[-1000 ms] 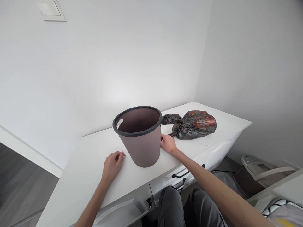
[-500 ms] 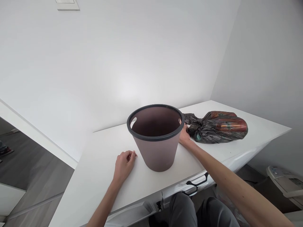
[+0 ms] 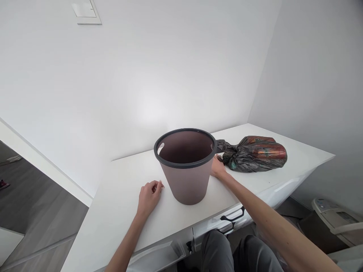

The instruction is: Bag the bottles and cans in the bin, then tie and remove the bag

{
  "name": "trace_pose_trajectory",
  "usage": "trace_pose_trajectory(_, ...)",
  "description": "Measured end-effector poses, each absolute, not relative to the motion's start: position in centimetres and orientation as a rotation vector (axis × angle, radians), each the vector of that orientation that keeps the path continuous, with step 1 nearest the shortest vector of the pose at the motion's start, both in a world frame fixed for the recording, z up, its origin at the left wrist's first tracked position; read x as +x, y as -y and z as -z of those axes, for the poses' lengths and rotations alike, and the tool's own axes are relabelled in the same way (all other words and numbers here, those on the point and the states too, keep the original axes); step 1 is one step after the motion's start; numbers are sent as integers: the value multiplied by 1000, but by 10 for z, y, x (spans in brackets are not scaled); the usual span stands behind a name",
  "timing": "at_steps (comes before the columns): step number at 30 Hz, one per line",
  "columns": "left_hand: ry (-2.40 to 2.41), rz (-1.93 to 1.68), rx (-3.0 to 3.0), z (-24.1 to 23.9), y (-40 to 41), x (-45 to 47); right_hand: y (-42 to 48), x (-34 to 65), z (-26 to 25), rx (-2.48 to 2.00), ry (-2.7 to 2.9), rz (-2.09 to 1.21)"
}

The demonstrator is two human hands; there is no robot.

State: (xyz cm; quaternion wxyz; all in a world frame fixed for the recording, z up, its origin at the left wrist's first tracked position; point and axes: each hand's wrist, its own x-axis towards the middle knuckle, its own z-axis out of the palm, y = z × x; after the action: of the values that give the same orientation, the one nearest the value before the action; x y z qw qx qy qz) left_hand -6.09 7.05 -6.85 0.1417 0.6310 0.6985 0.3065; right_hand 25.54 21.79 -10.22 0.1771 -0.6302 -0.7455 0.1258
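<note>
Reaching deeper round the right of the bin [image 3: 187, 185] than a second ago, our right hand [image 3: 217, 167] now sits beside the knotted bag [image 3: 255, 155]; its fingers are mostly hidden, so we cannot tell their grip; the bin stands upright on the countertop [image 3: 121, 189]; our left hand [image 3: 149, 197], left of the bin, rests with fingers curled narrow, nothing visible in them; only our right hand, we judge, is working.
</note>
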Motion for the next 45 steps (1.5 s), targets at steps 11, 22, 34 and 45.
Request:
trace_pose_trajectory(11, -2021, -902, 1838, 57, -55, -52, -147, 263, 102, -1532, 2331, -243)
trace_pose_trajectory(22, -1836, -929, 1768, 36, 12, -19, -22, 293, 79, -1403, 2175, -499)
trace_pose_trajectory(34, -1377, -1233, 1918, -26, 68, 72, 63, 350, -69, -762, 1737, -1595)
trace_pose_trajectory(45, -1441, -1244, 1725, -65, 79, 86, 71, 345, -63, -949, 1397, -1232)
